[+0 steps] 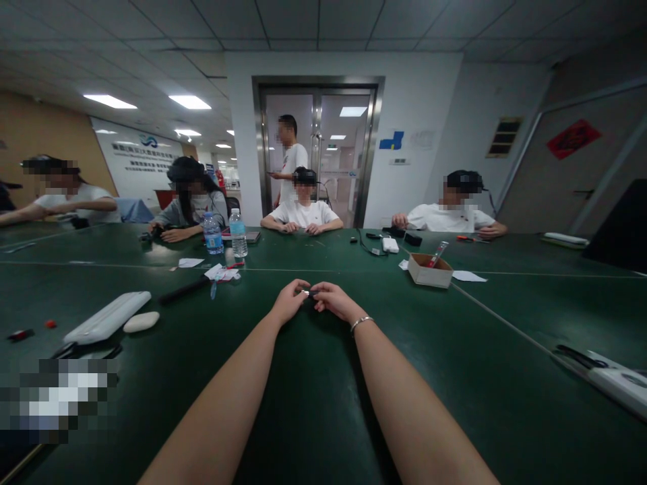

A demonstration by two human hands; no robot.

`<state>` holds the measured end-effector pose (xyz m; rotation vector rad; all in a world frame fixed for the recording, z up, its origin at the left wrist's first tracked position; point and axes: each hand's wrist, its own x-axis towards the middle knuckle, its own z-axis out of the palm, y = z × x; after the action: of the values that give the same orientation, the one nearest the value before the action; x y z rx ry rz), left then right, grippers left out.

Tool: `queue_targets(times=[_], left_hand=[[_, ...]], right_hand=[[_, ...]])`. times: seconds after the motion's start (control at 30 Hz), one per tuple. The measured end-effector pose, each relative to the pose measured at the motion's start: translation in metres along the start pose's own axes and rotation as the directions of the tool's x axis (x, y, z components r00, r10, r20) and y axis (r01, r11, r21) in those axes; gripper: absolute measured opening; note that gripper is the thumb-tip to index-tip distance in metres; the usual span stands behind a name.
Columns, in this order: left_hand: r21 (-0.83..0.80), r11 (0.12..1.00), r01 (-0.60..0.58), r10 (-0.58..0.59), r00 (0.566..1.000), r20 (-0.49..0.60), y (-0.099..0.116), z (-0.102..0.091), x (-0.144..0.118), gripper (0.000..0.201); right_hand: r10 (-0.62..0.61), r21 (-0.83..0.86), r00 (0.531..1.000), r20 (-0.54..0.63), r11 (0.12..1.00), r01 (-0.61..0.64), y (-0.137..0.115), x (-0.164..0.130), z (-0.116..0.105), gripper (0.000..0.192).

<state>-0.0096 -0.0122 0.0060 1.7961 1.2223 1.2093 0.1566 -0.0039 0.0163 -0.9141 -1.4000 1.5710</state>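
Observation:
Both my hands meet over the green table [308, 377], a little beyond its middle. Between them is a small dark thing with a shiny silver end [309, 294], too small to name. My left hand [290, 302] pinches its silver end with thumb and fingers. From the other side, my right hand [334, 301] closes its thumb and forefinger on the dark part, its other fingers curled beneath. A silver bracelet [362, 325] circles my right wrist. The fingers partly hide the small thing.
To the left lie a white case [108, 318], a white mouse [141, 322] and a black rod-like object [182, 291]. Two water bottles [238, 233] stand farther back. A small open box [430, 271] sits to the right. Several people sit around the table, and one stands behind.

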Motion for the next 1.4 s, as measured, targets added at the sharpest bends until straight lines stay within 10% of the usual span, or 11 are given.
queue_targets(times=[0.87,1.4], left_hand=[[0.01,1.0,-0.017,0.017,0.999,0.03,-0.007,0.003,0.0,0.03],[0.09,0.996,-0.023,0.03,0.997,-0.075,0.0,0.004,-0.001,0.024]], right_hand=[[-0.018,-0.052,1.0,0.024,0.998,0.019,0.006,0.005,-0.003,0.021],[-0.18,-0.448,0.968,-0.175,0.89,0.085,0.014,0.004,0.016,0.024]])
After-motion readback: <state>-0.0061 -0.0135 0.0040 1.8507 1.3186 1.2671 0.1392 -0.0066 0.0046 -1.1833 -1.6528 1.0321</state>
